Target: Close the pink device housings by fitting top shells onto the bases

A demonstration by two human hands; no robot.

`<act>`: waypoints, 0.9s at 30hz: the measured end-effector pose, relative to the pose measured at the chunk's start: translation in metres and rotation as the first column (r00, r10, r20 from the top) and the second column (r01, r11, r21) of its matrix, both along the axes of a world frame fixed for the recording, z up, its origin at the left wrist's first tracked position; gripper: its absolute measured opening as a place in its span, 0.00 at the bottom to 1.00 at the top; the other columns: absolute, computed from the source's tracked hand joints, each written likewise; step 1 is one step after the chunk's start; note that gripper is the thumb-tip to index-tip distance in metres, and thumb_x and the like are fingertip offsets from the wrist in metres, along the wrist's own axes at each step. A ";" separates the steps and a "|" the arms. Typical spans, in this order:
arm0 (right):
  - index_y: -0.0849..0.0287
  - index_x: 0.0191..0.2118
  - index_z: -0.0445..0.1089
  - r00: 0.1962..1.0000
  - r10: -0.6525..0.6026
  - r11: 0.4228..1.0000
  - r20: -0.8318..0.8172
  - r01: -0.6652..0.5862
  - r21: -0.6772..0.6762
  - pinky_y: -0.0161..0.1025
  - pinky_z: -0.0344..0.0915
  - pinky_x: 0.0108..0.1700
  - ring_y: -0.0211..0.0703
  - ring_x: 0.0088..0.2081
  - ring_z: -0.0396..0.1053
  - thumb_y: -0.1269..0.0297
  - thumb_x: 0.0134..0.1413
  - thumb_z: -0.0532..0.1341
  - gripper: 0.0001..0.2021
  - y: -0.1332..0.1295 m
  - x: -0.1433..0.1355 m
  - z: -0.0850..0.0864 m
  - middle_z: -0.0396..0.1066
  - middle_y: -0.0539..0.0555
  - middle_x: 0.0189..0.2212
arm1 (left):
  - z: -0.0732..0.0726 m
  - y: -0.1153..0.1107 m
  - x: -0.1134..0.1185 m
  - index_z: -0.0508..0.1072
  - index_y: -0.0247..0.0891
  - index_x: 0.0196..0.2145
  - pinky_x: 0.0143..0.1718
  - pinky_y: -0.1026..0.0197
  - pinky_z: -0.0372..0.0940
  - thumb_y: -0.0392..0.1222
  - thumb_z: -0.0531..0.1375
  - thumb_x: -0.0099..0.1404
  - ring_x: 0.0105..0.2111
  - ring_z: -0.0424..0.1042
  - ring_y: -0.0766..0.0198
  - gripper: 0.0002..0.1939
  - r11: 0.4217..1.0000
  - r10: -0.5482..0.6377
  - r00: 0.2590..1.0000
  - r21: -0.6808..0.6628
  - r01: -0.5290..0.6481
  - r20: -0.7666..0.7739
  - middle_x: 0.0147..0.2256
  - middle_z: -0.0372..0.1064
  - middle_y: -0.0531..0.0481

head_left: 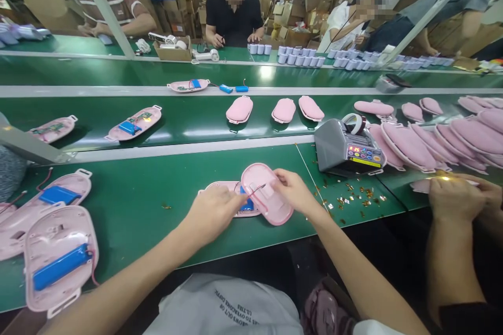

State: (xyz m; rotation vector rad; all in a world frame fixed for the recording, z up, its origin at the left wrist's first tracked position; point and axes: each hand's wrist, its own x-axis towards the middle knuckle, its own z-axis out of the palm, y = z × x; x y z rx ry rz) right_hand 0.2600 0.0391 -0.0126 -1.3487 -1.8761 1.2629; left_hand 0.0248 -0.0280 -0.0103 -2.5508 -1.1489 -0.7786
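Observation:
My right hand (pixel 293 191) grips the edge of a pink plastic cover (pixel 271 207), tilted with its hollow inner side facing me. My left hand (pixel 215 212) is closed at the cover's left edge, its fingertips pinching a thin wire (pixel 258 188) that crosses the cover. Beneath both lies a pink shell half (pixel 220 185) on the bench, partly hidden by my left hand and the cover. A blue battery (pixel 247 205) shows inside that shell.
Open pink shells (pixel 58 220) with blue batteries lie at the left. A tape dispenser (pixel 346 149) stands right, beside scattered scraps (pixel 365 196) and piled pink cases (pixel 424 141). Along the conveyor sit more cases (pixel 239 110). A co-worker's hands (pixel 451 199) work at far right.

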 end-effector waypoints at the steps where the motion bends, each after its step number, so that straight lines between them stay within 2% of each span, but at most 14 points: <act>1: 0.59 0.39 0.68 0.998 -0.048 0.996 0.028 0.046 0.071 0.38 0.61 0.40 0.43 0.37 0.68 0.60 0.54 0.54 0.11 -0.003 -0.002 0.001 0.72 0.53 0.36 | -0.003 -0.008 0.007 0.74 0.36 0.39 0.25 0.63 0.60 0.32 0.50 0.73 0.23 0.69 0.64 0.13 1.000 -0.019 1.000 0.008 0.019 -0.012 0.23 0.71 0.52; 3: 0.57 0.40 0.69 0.985 -0.086 0.977 0.149 0.054 0.204 0.37 0.58 0.38 0.43 0.36 0.68 0.60 0.56 0.53 0.11 -0.009 -0.009 0.006 0.73 0.51 0.35 | -0.009 -0.024 0.020 0.74 0.34 0.39 0.25 0.62 0.61 0.31 0.50 0.72 0.24 0.70 0.63 0.12 0.999 -0.047 0.999 -0.013 0.047 -0.012 0.25 0.73 0.50; 5: 0.55 0.40 0.70 0.944 -0.092 0.952 0.318 -0.011 0.306 0.37 0.54 0.35 0.44 0.34 0.67 0.61 0.57 0.51 0.12 -0.013 -0.016 0.012 0.72 0.50 0.31 | -0.012 -0.036 0.024 0.74 0.34 0.39 0.26 0.60 0.64 0.36 0.51 0.72 0.28 0.71 0.61 0.11 0.993 -0.073 0.997 -0.090 0.074 0.020 0.31 0.75 0.46; 8: 0.55 0.40 0.71 0.886 -0.082 0.921 0.456 -0.107 0.375 0.38 0.52 0.33 0.45 0.33 0.68 0.62 0.57 0.50 0.13 -0.011 -0.019 0.016 0.73 0.51 0.31 | -0.006 -0.041 0.005 0.74 0.35 0.38 0.32 0.58 0.67 0.42 0.51 0.72 0.33 0.72 0.57 0.13 0.969 -0.059 0.991 -0.231 0.085 0.117 0.36 0.75 0.43; 11: 0.55 0.39 0.72 0.889 -0.071 0.922 0.452 -0.115 0.371 0.37 0.55 0.34 0.44 0.33 0.68 0.61 0.56 0.51 0.13 -0.003 -0.015 0.014 0.74 0.51 0.33 | 0.004 -0.026 -0.027 0.74 0.36 0.39 0.38 0.56 0.68 0.41 0.50 0.72 0.37 0.71 0.57 0.14 0.925 0.151 0.973 -0.373 -0.077 0.175 0.37 0.73 0.44; 13: 0.55 0.39 0.72 0.886 -0.055 0.927 0.461 -0.126 0.353 0.36 0.54 0.33 0.43 0.31 0.67 0.60 0.55 0.51 0.14 0.002 -0.015 0.012 0.73 0.51 0.31 | 0.005 -0.009 -0.040 0.75 0.37 0.42 0.42 0.54 0.67 0.41 0.53 0.71 0.40 0.71 0.56 0.12 0.875 0.213 0.971 -0.463 -0.142 0.104 0.40 0.73 0.44; 15: 0.54 0.39 0.72 0.875 -0.032 0.922 0.483 -0.160 0.351 0.36 0.53 0.32 0.43 0.31 0.67 0.61 0.55 0.51 0.14 0.006 -0.018 0.011 0.73 0.50 0.30 | 0.002 0.007 -0.043 0.76 0.37 0.41 0.44 0.53 0.66 0.40 0.57 0.69 0.41 0.71 0.56 0.09 0.839 0.129 0.992 -0.534 -0.107 0.004 0.40 0.74 0.45; 17: 0.54 0.39 0.72 0.868 -0.021 0.911 0.496 -0.187 0.367 0.36 0.53 0.32 0.43 0.31 0.67 0.61 0.56 0.51 0.13 0.007 -0.021 0.010 0.73 0.50 0.31 | -0.005 0.017 -0.040 0.77 0.38 0.36 0.42 0.56 0.65 0.37 0.57 0.68 0.38 0.71 0.58 0.08 0.803 0.031 0.999 -0.595 -0.040 -0.026 0.36 0.74 0.47; 19: 0.54 0.39 0.72 0.866 -0.020 0.905 0.500 -0.196 0.376 0.36 0.53 0.32 0.43 0.32 0.68 0.61 0.57 0.51 0.13 0.006 -0.022 0.008 0.74 0.49 0.32 | -0.012 0.019 -0.038 0.76 0.38 0.35 0.38 0.60 0.64 0.35 0.54 0.70 0.35 0.71 0.61 0.11 0.782 0.054 0.998 -0.623 -0.016 0.041 0.34 0.73 0.48; 22: 0.54 0.39 0.71 0.859 -0.047 0.907 0.511 -0.177 0.382 0.35 0.53 0.32 0.43 0.33 0.69 0.61 0.57 0.51 0.13 0.006 -0.020 0.005 0.74 0.49 0.31 | -0.019 0.015 -0.037 0.74 0.37 0.40 0.39 0.61 0.66 0.36 0.53 0.71 0.37 0.71 0.61 0.09 0.785 0.134 0.982 -0.619 -0.024 0.131 0.37 0.73 0.47; 24: 0.55 0.39 0.71 0.853 -0.061 0.906 0.519 -0.171 0.387 0.35 0.53 0.32 0.43 0.33 0.69 0.62 0.58 0.51 0.12 0.006 -0.020 0.004 0.74 0.49 0.32 | -0.020 0.013 -0.036 0.74 0.36 0.41 0.41 0.60 0.66 0.36 0.55 0.70 0.39 0.71 0.60 0.08 0.793 0.099 0.991 -0.609 -0.023 0.091 0.39 0.72 0.46; 27: 0.55 0.39 0.71 0.846 -0.053 0.897 0.531 -0.193 0.397 0.35 0.54 0.32 0.43 0.33 0.69 0.63 0.58 0.52 0.11 0.007 -0.022 0.003 0.74 0.50 0.33 | -0.017 0.015 -0.033 0.74 0.36 0.33 0.39 0.59 0.65 0.34 0.55 0.69 0.38 0.70 0.58 0.10 0.794 0.038 0.999 -0.606 -0.037 -0.011 0.35 0.72 0.47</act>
